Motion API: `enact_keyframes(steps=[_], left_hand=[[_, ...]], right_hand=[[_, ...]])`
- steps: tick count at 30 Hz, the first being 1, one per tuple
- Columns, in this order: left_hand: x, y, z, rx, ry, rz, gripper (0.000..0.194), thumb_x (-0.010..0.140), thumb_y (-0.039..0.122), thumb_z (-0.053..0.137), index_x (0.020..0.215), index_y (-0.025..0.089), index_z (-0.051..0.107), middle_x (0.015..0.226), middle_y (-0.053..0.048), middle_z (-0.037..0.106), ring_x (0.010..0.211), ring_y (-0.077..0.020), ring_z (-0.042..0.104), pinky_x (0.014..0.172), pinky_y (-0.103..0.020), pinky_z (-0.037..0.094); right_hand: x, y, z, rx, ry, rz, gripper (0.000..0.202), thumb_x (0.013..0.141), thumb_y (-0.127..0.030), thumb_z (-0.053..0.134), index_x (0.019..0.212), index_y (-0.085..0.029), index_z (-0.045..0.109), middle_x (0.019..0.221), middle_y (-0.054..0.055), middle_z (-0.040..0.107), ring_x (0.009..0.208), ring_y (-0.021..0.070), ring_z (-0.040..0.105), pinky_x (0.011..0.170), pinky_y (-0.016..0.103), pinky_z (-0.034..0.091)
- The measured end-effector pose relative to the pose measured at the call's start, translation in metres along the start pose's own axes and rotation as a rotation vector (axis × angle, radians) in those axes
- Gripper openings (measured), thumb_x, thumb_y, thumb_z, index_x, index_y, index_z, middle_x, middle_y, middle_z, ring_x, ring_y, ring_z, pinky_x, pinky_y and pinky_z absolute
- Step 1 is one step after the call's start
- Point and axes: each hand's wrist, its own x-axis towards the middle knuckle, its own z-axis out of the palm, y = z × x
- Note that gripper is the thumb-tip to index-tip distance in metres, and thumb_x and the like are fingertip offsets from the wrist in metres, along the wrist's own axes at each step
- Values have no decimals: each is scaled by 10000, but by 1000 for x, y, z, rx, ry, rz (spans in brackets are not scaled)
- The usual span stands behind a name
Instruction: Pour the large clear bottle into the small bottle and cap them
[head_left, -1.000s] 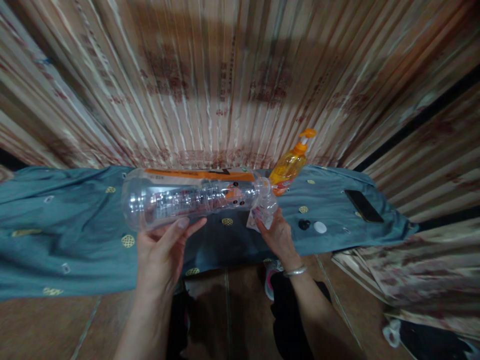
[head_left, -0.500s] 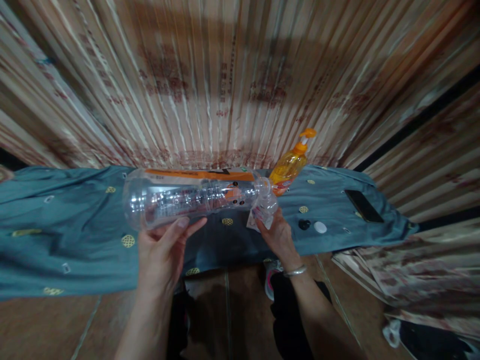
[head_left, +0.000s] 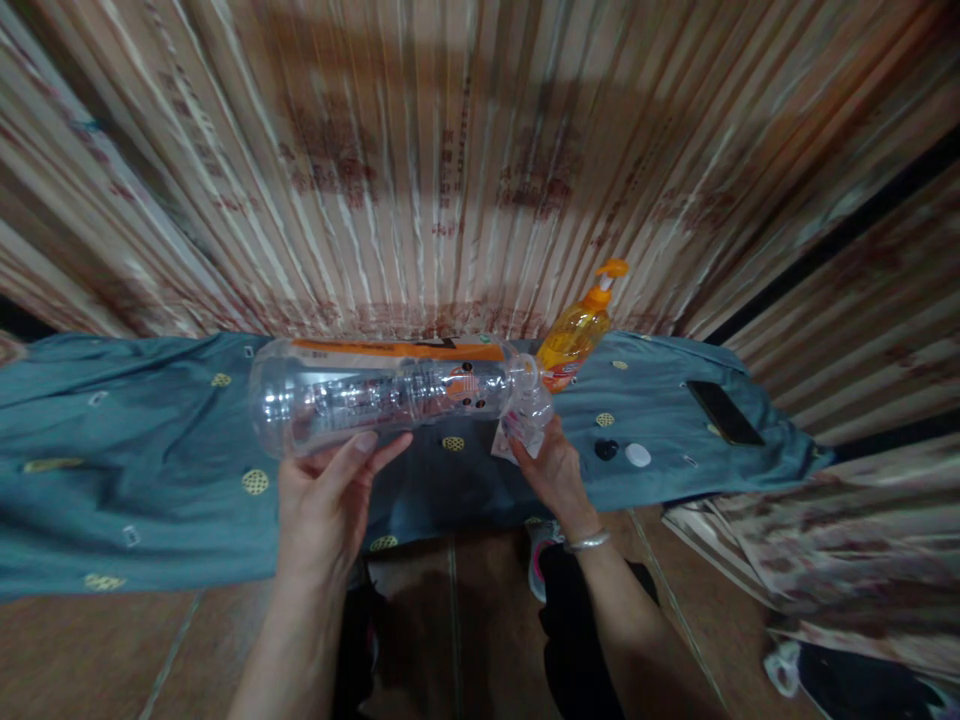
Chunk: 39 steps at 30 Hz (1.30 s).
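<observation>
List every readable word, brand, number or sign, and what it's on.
Readable text: none.
Large clear bottle: printing, too blurred.
Smaller clear container: pinkish marks; cannot tell if text.
Orange pump bottle: label printing, too small.
Curtain: columns of printed characters, too blurred.
Teal cloth: small pale marks, unreadable.

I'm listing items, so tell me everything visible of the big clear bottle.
The big clear bottle looks like shiny plastic, with an orange strip and dark markings. It is on its side, base left, neck right, over the teal cloth; whether it rests there is unclear. The left hand grips its near side toward the base; its neck appears against a smaller clear piece in the right hand.
</observation>
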Motion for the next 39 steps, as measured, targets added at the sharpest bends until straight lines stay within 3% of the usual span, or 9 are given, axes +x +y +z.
enact_keyframes(steps=[5,15,23,34,39], left_hand=[[0,-4,0,4,-9,17,400,496,242,947,782,206,670,674,54,642,733,-163,672,724,-383,637],[-2,-7,0,-19,3,20,444,490,230,950,787,209,620,711,65,673,718,-138,657,781,-434,650],[-4,-12,-2,10,-50,44,348,547,253,928,711,192,627,653,67,638,632,-112,611,841,-483,626],[-5,-13,8,-15,-56,36,388,450,279,974,637,179,649,672,56,663,691,-113,630,768,-383,655],[-5,-15,12,-36,-40,24,399,405,280,989,636,177,682,622,57,654,653,-105,616,736,-377,665]], right_hand=[[-1,0,-1,1,1,-3,496,901,-378,607,1287,-94,478,993,212,746,843,292,737,754,421,585],[-1,5,4,-15,19,-15,512,913,-385,584,1306,-76,472,999,214,750,875,300,741,769,407,576],[-2,9,4,17,14,-17,558,886,-359,615,1305,-24,460,1048,254,735,913,324,743,800,429,582],[1,9,0,78,-24,12,544,864,-397,660,1266,-82,474,1033,196,737,933,299,739,801,391,566],[1,11,1,130,-17,37,590,845,-411,684,1286,-83,469,1078,224,729,986,320,732,839,420,561]])
